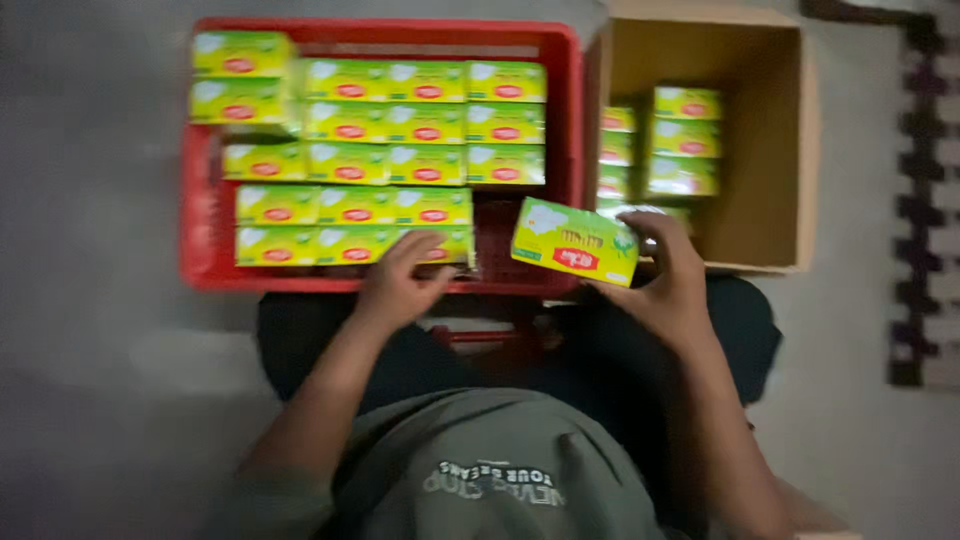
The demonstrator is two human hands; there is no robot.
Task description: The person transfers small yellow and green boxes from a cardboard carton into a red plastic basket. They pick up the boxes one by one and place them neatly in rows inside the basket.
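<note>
one box [574, 240], green and yellow with a red oval mark, is clasped in the right hand [668, 285]; fingers wrap its right end and the thumb lies under its near edge. the box is tilted, lifted above the gap between the red crate [205, 255] and the carton [770, 245], near the crate's right near corner. the left hand [400, 285] lies with fingers spread flat on the near-right box of the near row [350, 245] inside the crate; it presses down on that box rather than closing round it. the crate holds several rows of like boxes laid flat, labels up; the far rows fill most of its width, and two more boxes [240, 78] at the far left overhang its rim. a patch of bare crate floor shows at the near right, just beside the left hand. the open brown carton stands to the right of the crate, touching or nearly touching it, with stacked boxes [682, 140] along its left part and bare card at its right. both stand on a grey floor [90, 200]. the person's dark lap and grey shirt fill the near centre. a patterned rug edge [915, 200] lies at the far right.
</note>
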